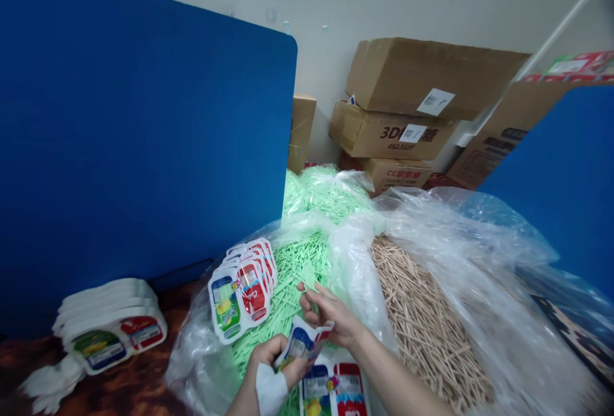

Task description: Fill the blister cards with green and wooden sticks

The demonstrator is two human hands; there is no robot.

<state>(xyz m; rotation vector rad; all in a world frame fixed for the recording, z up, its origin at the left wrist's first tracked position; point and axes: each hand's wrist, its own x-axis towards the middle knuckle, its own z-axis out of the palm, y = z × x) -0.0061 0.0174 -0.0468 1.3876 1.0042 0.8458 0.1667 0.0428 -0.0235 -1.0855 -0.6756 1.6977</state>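
My left hand (273, 371), with a white wrap around part of it, grips a bottle-shaped candy packet (301, 343) in blue and red. The packet is bent and tilted. Just right of it, my right hand (330, 313) pinches some thin green sticks (309, 280) that point upward. Both hands are over an open clear bag of green sticks (292, 262). A fanned stack of similar packets (244, 288) lies on the sticks to the left. Another packet (333, 390) lies below my hands, partly hidden by them.
Brown sticks (422, 307) fill another clear bag on the right. A bundled packet stack (115, 326) sits on the patterned floor at left. Blue panels (144, 115) stand on both sides. Cardboard boxes (407, 77) are piled against the wall.
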